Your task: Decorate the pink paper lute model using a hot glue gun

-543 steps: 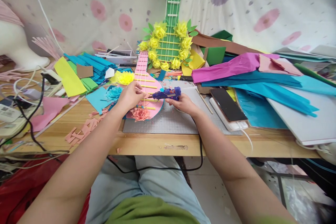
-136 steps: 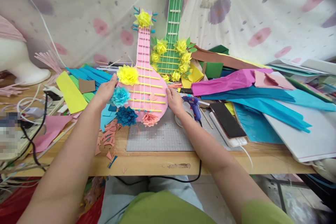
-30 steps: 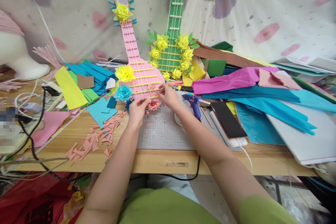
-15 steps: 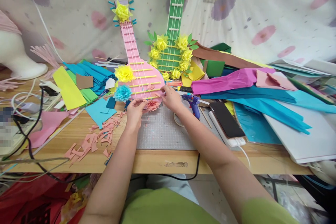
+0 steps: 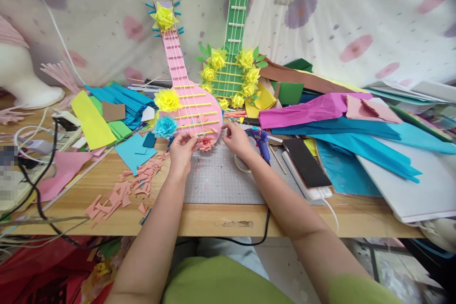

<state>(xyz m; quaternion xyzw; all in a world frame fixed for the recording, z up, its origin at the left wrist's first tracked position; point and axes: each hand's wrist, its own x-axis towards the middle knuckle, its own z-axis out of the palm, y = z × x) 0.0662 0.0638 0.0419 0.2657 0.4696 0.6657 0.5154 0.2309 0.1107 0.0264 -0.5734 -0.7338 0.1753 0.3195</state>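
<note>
A pink paper lute (image 5: 199, 104) with white strings and yellow strips leans at the back of the grey cutting mat (image 5: 221, 185). At its lower edge is a coral paper flower (image 5: 206, 143). My left hand (image 5: 181, 152) pinches the left side of this flower, its fingertips partly hiding the petals. By the lute's lower right edge, my right hand (image 5: 235, 140) has its thumb and forefinger slightly apart, with nothing visible between them. A yellow flower (image 5: 167, 99) and a blue flower (image 5: 166, 127) decorate the lute's left side. Small coral petals lie on its face.
Behind stands a green paper instrument (image 5: 231, 76) with yellow flowers. A blue glue gun (image 5: 262, 142), a tape roll (image 5: 242, 163) and a phone (image 5: 307, 162) lie on the right. Coral scraps (image 5: 121, 194) cover the left; folded coloured paper (image 5: 306, 110) is piled at right.
My right hand has drawn slightly right, away from the lute's face and petal. My left hand stays at the coral flower. The view has shifted a little.
</note>
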